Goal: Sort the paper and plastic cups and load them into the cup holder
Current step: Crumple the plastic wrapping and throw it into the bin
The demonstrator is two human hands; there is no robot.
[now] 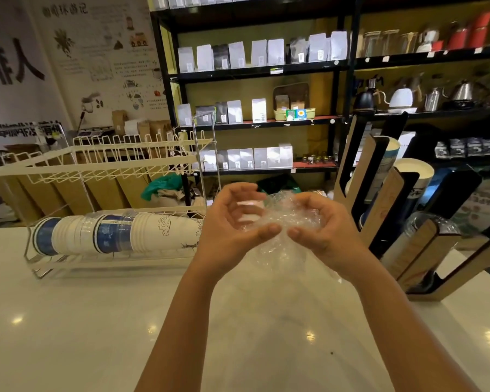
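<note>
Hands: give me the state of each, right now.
Left hand: curled on the crumpled clear plastic wrap.
Right hand: curled on the same wrap.

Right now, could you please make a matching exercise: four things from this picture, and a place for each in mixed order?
Things:
1. clear plastic wrap
2. paper cups
3. cup holder
4. kettles

Places:
A. on the back shelf
B. lying in the wire rack
C. between both hands
D. standing right of the hands

Pairs: 1-C, 2-B, 3-D, 4-A
</note>
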